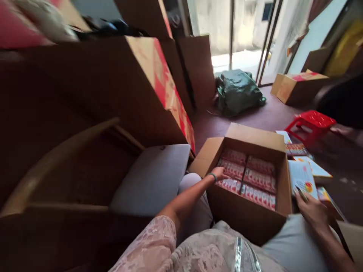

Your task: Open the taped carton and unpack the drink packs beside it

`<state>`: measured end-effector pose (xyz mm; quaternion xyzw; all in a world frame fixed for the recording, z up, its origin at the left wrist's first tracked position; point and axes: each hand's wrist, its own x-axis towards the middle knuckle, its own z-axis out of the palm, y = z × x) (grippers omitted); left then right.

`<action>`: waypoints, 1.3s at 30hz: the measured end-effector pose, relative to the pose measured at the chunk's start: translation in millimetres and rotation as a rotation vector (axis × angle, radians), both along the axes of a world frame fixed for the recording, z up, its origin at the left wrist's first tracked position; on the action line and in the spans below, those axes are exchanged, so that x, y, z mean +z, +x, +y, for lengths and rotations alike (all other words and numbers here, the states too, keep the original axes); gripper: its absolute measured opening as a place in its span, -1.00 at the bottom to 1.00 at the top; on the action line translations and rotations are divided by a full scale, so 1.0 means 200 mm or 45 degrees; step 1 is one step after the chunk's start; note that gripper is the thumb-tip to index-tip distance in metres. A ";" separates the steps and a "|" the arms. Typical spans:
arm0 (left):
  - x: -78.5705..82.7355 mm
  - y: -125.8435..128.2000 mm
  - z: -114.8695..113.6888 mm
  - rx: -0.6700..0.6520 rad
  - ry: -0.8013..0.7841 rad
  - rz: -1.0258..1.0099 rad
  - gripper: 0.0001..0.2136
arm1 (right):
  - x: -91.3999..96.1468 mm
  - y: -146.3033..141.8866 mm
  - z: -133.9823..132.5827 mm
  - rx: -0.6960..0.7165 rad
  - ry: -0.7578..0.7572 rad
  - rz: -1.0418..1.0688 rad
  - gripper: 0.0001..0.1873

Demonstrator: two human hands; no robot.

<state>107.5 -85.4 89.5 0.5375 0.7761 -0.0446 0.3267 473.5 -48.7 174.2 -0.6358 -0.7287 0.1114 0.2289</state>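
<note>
An open cardboard box (252, 130) stands in front of my knees with its flaps spread. Rows of red-and-white packs (259, 179) fill it, parted by a dark gap. My left hand (219, 173), with a beaded bracelet on the wrist, reaches over the box's left wall, fingers stretched out at the packs. To the right of the box, my right hand (310, 207) is closed around a small, dark, slim object whose kind I cannot make out. Just beyond that hand lies a white printed carton (302, 175) with an orange picture.
More printed cartons lie right of the box, near a red plastic stool (316, 121). A green sack (239, 90) sits by the glass door. Another cardboard box (300, 87) stands at the far right. Tall taped cartons (153, 71) and a wooden chair (153, 177) crowd the left. A dark-clothed person is partly visible at right.
</note>
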 end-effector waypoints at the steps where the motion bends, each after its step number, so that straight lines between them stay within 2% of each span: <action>1: -0.04 -0.01 0.03 -0.021 -0.017 0.010 -0.57 | -0.05 -0.01 0.04 -0.083 -0.066 0.009 -0.32; 3: -0.13 -0.04 0.12 -0.064 -0.043 0.047 -0.51 | -0.12 -0.06 0.13 -0.195 -0.165 0.185 -0.29; 7: -0.23 -0.11 0.36 -0.153 -0.066 0.188 -0.45 | -0.21 -0.17 0.33 -0.134 -0.146 0.508 -0.31; 10: -0.30 -0.13 0.57 -0.223 -0.065 0.297 -0.43 | -0.30 -0.16 0.42 -0.179 -0.213 0.597 -0.34; 14: -0.48 -0.08 0.80 -0.331 -0.067 0.337 -0.47 | -0.40 -0.07 0.47 -0.311 -0.303 0.697 -0.34; 18: -0.68 0.04 0.99 -0.405 -0.053 0.304 -0.53 | -0.42 -0.04 0.50 -0.361 -0.352 0.735 -0.33; 22: -0.84 0.09 1.16 -0.420 -0.004 0.278 -0.48 | -0.42 -0.06 0.49 -0.378 -0.451 0.699 -0.31; 26: -0.93 0.05 1.25 -0.444 0.046 0.238 -0.41 | -0.42 -0.07 0.47 -0.382 -0.513 0.638 -0.31; 29: -0.98 0.03 1.24 -0.453 0.099 0.232 -0.38 | -0.41 -0.11 0.46 -0.365 -0.554 0.603 -0.30; 33: -1.04 0.03 1.20 -0.425 0.166 0.269 -0.45 | -0.41 -0.19 0.46 -0.283 -0.599 0.580 -0.31; 36: -1.07 0.01 1.24 -0.440 0.094 0.247 -0.50 | -0.41 -0.24 0.46 -0.259 -0.602 0.560 -0.31; 39: -1.07 -0.03 1.33 -0.470 -0.035 0.187 -0.56 | -0.41 -0.27 0.45 -0.270 -0.609 0.546 -0.31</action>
